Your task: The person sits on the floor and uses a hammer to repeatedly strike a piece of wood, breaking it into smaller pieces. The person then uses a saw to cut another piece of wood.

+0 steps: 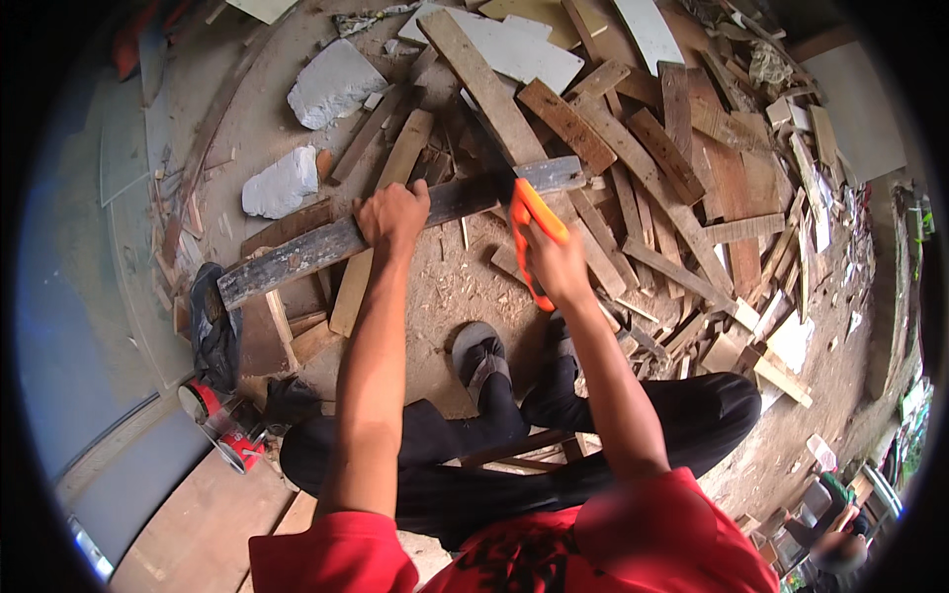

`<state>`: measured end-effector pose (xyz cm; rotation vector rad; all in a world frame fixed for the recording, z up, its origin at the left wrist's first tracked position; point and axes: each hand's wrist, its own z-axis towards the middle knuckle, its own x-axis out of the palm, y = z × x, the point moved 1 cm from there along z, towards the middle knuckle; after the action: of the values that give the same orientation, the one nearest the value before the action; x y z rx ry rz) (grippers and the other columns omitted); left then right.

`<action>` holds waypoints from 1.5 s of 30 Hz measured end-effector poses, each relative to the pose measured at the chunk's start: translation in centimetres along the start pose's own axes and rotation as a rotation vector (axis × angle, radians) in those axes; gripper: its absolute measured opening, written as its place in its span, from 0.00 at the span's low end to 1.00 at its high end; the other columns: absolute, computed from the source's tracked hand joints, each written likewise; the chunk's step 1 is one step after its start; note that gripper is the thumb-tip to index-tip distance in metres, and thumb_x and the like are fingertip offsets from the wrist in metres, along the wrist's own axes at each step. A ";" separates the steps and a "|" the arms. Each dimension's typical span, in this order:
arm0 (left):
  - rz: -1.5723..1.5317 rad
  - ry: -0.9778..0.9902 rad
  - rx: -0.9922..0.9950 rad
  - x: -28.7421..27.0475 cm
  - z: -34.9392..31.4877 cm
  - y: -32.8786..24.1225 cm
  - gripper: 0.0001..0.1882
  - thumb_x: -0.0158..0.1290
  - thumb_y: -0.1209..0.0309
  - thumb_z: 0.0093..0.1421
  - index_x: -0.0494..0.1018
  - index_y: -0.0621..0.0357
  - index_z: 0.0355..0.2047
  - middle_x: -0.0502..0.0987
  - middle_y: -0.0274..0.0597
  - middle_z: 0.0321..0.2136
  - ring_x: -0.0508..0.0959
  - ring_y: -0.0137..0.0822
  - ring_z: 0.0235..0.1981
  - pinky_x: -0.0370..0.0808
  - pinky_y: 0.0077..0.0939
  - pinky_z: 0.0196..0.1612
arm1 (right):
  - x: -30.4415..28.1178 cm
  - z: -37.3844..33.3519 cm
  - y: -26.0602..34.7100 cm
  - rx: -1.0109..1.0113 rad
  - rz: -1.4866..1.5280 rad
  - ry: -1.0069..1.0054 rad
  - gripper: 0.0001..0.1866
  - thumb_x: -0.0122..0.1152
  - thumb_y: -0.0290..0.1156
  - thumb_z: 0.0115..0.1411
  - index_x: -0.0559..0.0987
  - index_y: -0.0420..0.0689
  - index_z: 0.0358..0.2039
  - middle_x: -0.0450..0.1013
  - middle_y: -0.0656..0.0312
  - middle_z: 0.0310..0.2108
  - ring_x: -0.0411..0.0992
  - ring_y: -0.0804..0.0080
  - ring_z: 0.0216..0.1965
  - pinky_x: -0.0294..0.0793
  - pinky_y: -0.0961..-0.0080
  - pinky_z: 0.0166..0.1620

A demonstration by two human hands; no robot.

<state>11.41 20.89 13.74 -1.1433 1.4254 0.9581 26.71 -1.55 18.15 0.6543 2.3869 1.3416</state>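
A long, dark-stained wooden plank lies across in front of me, slanting up to the right. My left hand is closed over its middle, fingers wrapped on the far edge. In my right hand is the orange handle of a hand saw, gripped tightly. The saw's dark blade points away from me and crosses the plank near its right end; how deep it sits in the wood I cannot tell. Beneath that end, other loose boards lie crossed.
Scrap boards are heaped at the right. Two pale broken chunks lie far left. A black plastic bag hangs near the plank's left end, above red-lidded clear containers. My sandalled feet rest among wood chips.
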 end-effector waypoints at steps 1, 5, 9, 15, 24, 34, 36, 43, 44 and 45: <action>-0.011 -0.011 -0.008 -0.1 0.5 0.0 0.28 0.44 0.50 0.62 0.83 0.61 0.26 0.82 0.56 0.30 0.83 0.52 0.34 0.70 0.47 0.55 | 1.3 2.3 0.7 0.010 0.027 -0.007 0.07 0.56 0.28 0.64 0.76 0.39 0.31 0.66 0.71 0.18 0.64 0.83 0.18 0.61 0.82 0.22; -0.014 0.030 -0.062 0.2 0.3 1.3 0.29 0.43 0.49 0.62 0.83 0.62 0.27 0.83 0.56 0.29 0.83 0.51 0.34 0.69 0.46 0.56 | 0.3 -4.8 -3.0 -0.019 0.025 0.021 0.06 0.55 0.27 0.63 0.73 0.41 0.29 0.64 0.73 0.18 0.62 0.82 0.16 0.57 0.82 0.19; 0.004 0.083 -0.074 0.1 -0.4 1.4 0.30 0.43 0.48 0.63 0.83 0.61 0.27 0.83 0.55 0.30 0.83 0.51 0.34 0.66 0.46 0.59 | -5.1 -16.6 -1.4 0.121 0.070 0.051 0.07 0.56 0.26 0.61 0.71 0.44 0.26 0.62 0.74 0.17 0.61 0.80 0.14 0.55 0.81 0.17; -0.030 -0.001 -0.018 -0.2 -0.2 -0.2 0.28 0.47 0.48 0.62 0.83 0.61 0.27 0.83 0.56 0.30 0.83 0.52 0.35 0.67 0.47 0.58 | 0.8 1.7 1.3 0.008 -0.002 0.021 0.12 0.53 0.31 0.65 0.76 0.37 0.28 0.69 0.68 0.19 0.66 0.82 0.20 0.64 0.78 0.22; -0.036 0.069 -0.056 0.0 -0.3 1.5 0.28 0.48 0.47 0.61 0.83 0.60 0.26 0.83 0.55 0.30 0.83 0.51 0.35 0.67 0.46 0.58 | -5.4 -16.9 0.4 0.118 0.177 0.077 0.17 0.59 0.37 0.66 0.69 0.43 0.24 0.56 0.74 0.16 0.56 0.86 0.14 0.54 0.82 0.17; -0.038 0.059 -0.046 -0.5 -0.4 1.2 0.28 0.44 0.49 0.62 0.83 0.62 0.31 0.82 0.58 0.35 0.82 0.54 0.40 0.66 0.49 0.59 | 2.1 -1.8 -2.0 -0.051 -0.002 0.073 0.10 0.61 0.33 0.63 0.77 0.39 0.33 0.66 0.71 0.20 0.62 0.83 0.24 0.64 0.78 0.28; -0.059 0.069 -0.075 -0.8 -0.3 2.1 0.29 0.44 0.49 0.62 0.83 0.63 0.33 0.82 0.58 0.36 0.82 0.55 0.40 0.65 0.49 0.60 | 2.5 -3.9 -3.3 -0.213 -0.006 0.110 0.14 0.63 0.37 0.64 0.76 0.38 0.34 0.67 0.70 0.22 0.62 0.83 0.28 0.65 0.79 0.32; -0.062 0.023 -0.085 -2.9 1.3 1.2 0.30 0.42 0.48 0.63 0.83 0.63 0.36 0.82 0.60 0.37 0.81 0.56 0.43 0.72 0.48 0.54 | 4.2 0.2 -2.2 -0.435 -0.159 -0.100 0.16 0.62 0.39 0.63 0.77 0.37 0.31 0.70 0.47 0.19 0.69 0.53 0.20 0.69 0.64 0.29; -0.079 0.010 -0.116 -3.1 1.9 1.3 0.30 0.42 0.47 0.63 0.83 0.63 0.35 0.82 0.60 0.37 0.81 0.56 0.43 0.72 0.48 0.53 | 4.4 0.6 -1.5 -0.427 -0.141 -0.099 0.16 0.62 0.39 0.63 0.77 0.37 0.31 0.70 0.46 0.20 0.69 0.49 0.21 0.69 0.63 0.29; -0.070 0.000 -0.127 -3.0 1.6 1.3 0.31 0.41 0.48 0.64 0.83 0.63 0.35 0.82 0.60 0.37 0.81 0.57 0.43 0.73 0.47 0.52 | 4.7 0.6 -0.8 -0.411 -0.130 -0.091 0.15 0.62 0.39 0.63 0.77 0.37 0.31 0.71 0.44 0.20 0.69 0.45 0.22 0.70 0.62 0.29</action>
<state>10.54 23.17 16.44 -1.2782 1.3308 1.0102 22.88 1.00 16.88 0.4249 1.9581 1.6372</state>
